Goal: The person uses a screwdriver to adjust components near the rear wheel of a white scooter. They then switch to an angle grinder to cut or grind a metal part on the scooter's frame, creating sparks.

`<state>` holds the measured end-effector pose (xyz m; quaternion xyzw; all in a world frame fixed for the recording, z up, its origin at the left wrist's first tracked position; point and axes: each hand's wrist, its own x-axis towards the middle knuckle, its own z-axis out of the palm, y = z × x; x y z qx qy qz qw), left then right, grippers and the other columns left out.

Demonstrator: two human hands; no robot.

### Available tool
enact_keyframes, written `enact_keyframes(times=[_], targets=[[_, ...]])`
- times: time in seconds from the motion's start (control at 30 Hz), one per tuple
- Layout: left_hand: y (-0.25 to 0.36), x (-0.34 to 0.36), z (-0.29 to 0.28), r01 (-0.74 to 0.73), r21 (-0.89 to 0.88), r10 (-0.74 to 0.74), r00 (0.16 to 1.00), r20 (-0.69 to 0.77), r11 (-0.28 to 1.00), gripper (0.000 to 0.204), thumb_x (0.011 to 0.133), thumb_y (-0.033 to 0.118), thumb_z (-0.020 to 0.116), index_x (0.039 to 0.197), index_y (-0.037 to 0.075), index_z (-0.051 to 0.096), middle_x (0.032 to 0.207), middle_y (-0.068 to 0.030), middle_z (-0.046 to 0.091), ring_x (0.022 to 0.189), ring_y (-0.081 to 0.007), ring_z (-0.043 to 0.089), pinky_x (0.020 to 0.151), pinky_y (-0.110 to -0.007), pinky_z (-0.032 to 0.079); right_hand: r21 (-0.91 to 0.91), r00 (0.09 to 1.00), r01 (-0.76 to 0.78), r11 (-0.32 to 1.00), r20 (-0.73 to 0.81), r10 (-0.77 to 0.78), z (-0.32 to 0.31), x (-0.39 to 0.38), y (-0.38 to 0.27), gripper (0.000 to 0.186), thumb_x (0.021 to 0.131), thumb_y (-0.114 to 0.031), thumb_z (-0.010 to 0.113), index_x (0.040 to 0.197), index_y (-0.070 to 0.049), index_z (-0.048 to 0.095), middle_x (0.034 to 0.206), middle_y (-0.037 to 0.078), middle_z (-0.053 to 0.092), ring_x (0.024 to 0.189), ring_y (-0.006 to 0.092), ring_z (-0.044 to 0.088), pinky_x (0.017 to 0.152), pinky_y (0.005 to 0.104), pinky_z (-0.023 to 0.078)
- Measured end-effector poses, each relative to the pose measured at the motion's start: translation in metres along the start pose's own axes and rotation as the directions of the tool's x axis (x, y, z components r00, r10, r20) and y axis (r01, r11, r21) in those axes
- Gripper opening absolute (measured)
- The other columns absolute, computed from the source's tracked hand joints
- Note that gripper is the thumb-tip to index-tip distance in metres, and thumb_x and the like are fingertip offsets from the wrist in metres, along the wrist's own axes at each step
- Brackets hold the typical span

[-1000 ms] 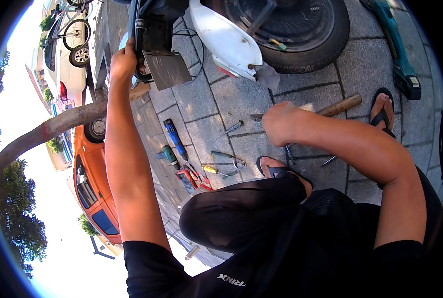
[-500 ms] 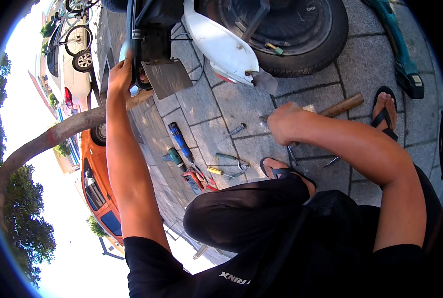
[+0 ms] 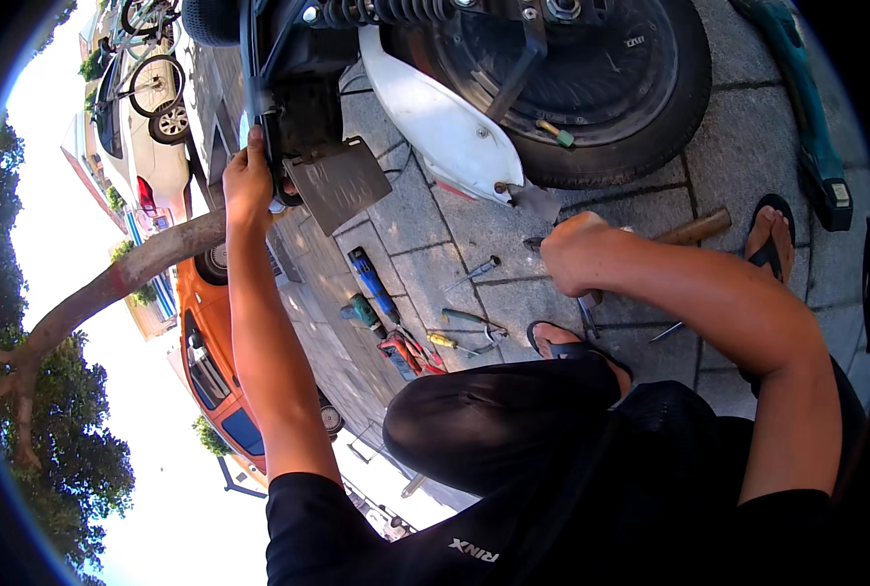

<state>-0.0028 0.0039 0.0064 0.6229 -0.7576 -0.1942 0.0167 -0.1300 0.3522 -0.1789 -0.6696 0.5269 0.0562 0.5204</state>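
Observation:
My left hand (image 3: 248,188) is wrapped round the dark edge at the end of a scooter (image 3: 303,107), its thumb lying along it. A flat grey plate (image 3: 342,190) hangs right beside those fingers. My right hand (image 3: 574,256) is a closed fist low over the paving, below the scooter's white panel (image 3: 445,122). A dark metal tip (image 3: 532,243) shows at its left side, and a wooden handle (image 3: 697,228) shows beyond my wrist. What the fist holds is hidden, and I cannot tell whether these pieces belong to it.
On the paving lie a blue screwdriver-like tool (image 3: 374,283), a green tool (image 3: 363,311), red-handled pliers (image 3: 404,350), a yellow-handled screwdriver (image 3: 443,340) and a small screwdriver (image 3: 479,269). The scooter's wheel (image 3: 640,146) and a long teal tool (image 3: 814,127) are farther right. My sandalled feet (image 3: 572,344) are close by.
The whole view has shifted, so the scene sits lower and slightly right, and more of the scooter's spring and wheel shows. Both hands keep nearly the same places on the scene.

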Motion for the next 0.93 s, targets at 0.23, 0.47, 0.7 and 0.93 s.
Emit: enact_keyframes(times=[0.23, 0.47, 0.7, 0.93], targets=[[0.008, 0.007, 0.007, -0.073, 0.076, 0.077, 0.996, -0.052, 0.994, 0.064, 0.114, 0.051, 0.043, 0.1, -0.007, 0.066, 0.069, -0.0098, 0.062, 0.048, -0.0214, 0.061, 0.047, -0.036, 0.048, -0.037, 0.998, 0.06, 0.998, 0.021, -0.059, -0.005, 0.006, 0.005, 0.034, 0.079, -0.016, 0.079, 0.111, -0.007, 0.083, 0.109, 0.015, 0.08, 0.102, 0.0285, 0.078, 0.078, 0.0433, 0.063], [0.015, 0.005, 0.005, -0.06, 0.285, 0.081, 0.995, -0.064, 0.957, 0.07, 0.115, 0.05, 0.036, 0.111, -0.013, 0.066, 0.077, -0.0198, 0.066, 0.057, -0.0309, 0.067, 0.054, -0.039, 0.055, -0.049, 0.982, 0.156, 0.987, 0.111, -0.15, -0.009, -0.001, 0.01, 0.041, 0.082, -0.026, 0.081, 0.118, -0.008, 0.081, 0.118, 0.014, 0.078, 0.105, 0.0291, 0.077, 0.079, 0.0449, 0.064], [-0.011, 0.02, -0.003, -0.082, 0.292, 0.099, 0.994, -0.044, 0.953, 0.072, 0.115, 0.051, 0.033, 0.128, -0.012, 0.064, 0.111, -0.0309, 0.071, 0.099, -0.0414, 0.071, 0.085, -0.045, 0.055, -0.05, 0.965, 0.196, 0.979, 0.189, -0.183, -0.005, 0.0, 0.017, 0.045, 0.086, -0.037, 0.081, 0.122, -0.009, 0.08, 0.122, 0.015, 0.076, 0.109, 0.0314, 0.075, 0.081, 0.0462, 0.064], [-0.004, 0.018, -0.008, 0.05, 0.304, -0.053, 0.999, 0.0, 0.951, 0.078, 0.114, 0.059, 0.032, 0.154, -0.006, 0.049, 0.142, -0.026, 0.063, 0.127, -0.0358, 0.06, 0.112, -0.041, 0.042, 0.005, 0.964, 0.227, 0.974, 0.142, -0.225, -0.012, -0.008, 0.033, 0.032, 0.083, -0.021, 0.078, 0.112, -0.009, 0.083, 0.114, 0.015, 0.079, 0.109, 0.0322, 0.075, 0.087, 0.0437, 0.062]])
